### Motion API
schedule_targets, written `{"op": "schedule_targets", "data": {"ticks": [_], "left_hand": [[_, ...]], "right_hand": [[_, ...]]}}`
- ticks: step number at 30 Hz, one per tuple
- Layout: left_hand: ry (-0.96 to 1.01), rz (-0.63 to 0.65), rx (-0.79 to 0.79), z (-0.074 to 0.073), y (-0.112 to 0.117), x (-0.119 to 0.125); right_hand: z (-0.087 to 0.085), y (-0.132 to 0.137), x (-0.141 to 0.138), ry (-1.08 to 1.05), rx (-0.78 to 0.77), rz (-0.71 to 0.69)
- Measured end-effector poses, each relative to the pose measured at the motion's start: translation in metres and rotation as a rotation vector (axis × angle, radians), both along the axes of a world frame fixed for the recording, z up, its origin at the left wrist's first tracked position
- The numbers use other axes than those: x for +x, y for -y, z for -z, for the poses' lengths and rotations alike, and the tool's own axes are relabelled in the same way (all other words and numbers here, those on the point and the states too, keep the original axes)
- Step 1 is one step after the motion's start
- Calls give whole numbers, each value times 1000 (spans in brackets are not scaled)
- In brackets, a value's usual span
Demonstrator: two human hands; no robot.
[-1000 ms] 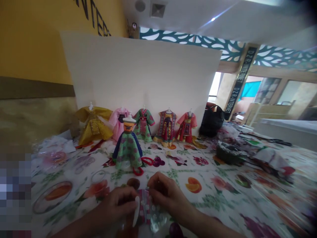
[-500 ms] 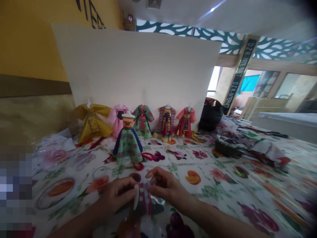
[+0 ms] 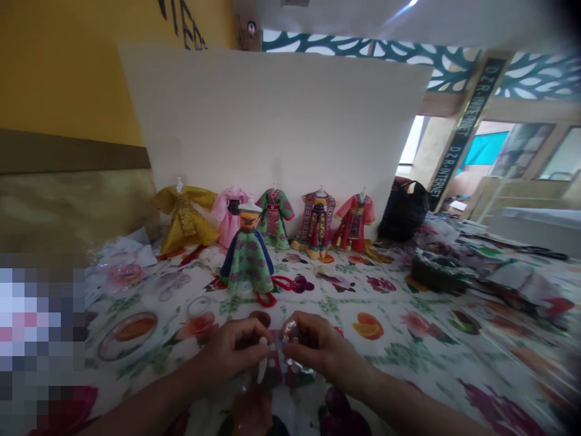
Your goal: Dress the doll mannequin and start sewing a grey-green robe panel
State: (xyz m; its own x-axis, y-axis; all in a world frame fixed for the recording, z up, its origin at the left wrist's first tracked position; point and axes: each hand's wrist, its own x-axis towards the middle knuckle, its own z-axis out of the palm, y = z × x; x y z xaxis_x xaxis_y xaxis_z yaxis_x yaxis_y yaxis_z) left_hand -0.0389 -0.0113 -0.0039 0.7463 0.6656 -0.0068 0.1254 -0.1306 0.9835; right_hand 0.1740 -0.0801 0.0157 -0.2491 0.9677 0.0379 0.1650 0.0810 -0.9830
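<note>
Low in front of me, a small dark fabric piece (image 3: 275, 370) with pinkish stripes and white dots lies between my two hands. My left hand (image 3: 229, 346) pinches its left side, where a white curved edging (image 3: 262, 360) shows beside the thumb. At the right side my right hand (image 3: 320, 346) has its thumb and forefinger closed over the piece, with shiny clear plastic (image 3: 293, 332) at the fingertips. What exactly the right fingers grip is too blurred to make out. Beyond the hands stands a doll dress (image 3: 247, 260) in green and blue with an orange top, on a small stand.
Several doll robes stand along a white board (image 3: 281, 121), among them a yellow one (image 3: 186, 221) and a red one (image 3: 356, 218). Red cord loops (image 3: 267, 299) lie near the front dress. A dark tray (image 3: 438, 272) and a black bag (image 3: 403, 209) sit to the right.
The whole view has shifted, so everything sits farther right in the picture. Both hands stay at the fabric piece and have drawn slightly over it, covering more of its upper part.
</note>
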Motion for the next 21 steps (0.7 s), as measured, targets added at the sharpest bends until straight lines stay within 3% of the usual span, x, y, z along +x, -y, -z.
{"op": "schedule_targets", "data": {"ticks": [8,12,21], "left_hand": [[63,-54,18,-2,0,1],[44,-93,26,-6,1,1],[-41,-1,103,4,-3,-2]], "right_hand": [[-2,3,-3,-36,-54,0],[-2,2,-3,6,14,-3],[1,6,-4,11,30,-62]]}}
